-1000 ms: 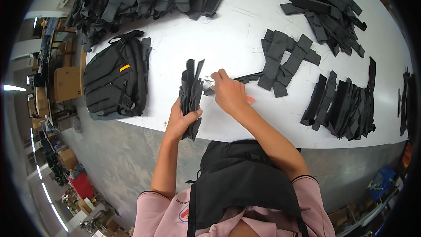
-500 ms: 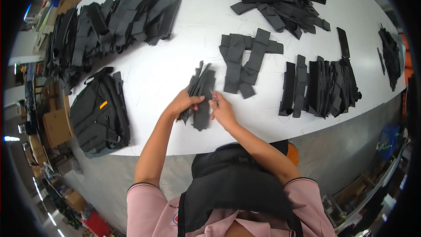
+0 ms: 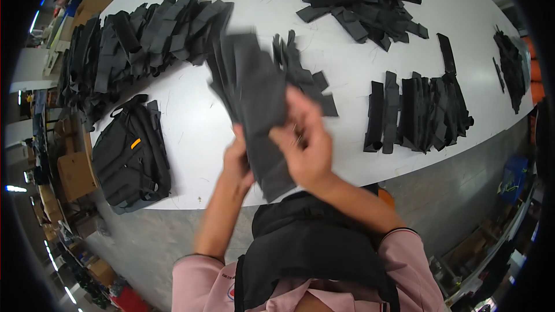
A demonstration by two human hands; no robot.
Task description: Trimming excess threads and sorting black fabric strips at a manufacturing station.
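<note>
A bundle of black fabric strips [image 3: 258, 104] is held up above the white table, close to me, its upper end blurred by motion. My left hand [image 3: 236, 159] grips the bundle from its left side, with most fingers hidden behind the cloth. On the other side, my right hand [image 3: 309, 144] closes thumb and fingers on the bundle's right edge. A small thin metal tool [image 3: 298, 135] shows within the right hand; its kind cannot be made out. Behind the bundle, partly covered by it, several loose black strips [image 3: 306, 78] lie on the table.
A black backpack [image 3: 132, 153] with an orange tab lies at the table's left edge. Heaps of black strips fill the far left [image 3: 139, 40] and far middle [image 3: 352, 0]. A row of strips [image 3: 422, 112] lies right on the white table [image 3: 191, 138].
The bundle has been lifted from the table toward me and looks larger. Both hands have risen with it, the right one moving from beside the strips onto their edge.
</note>
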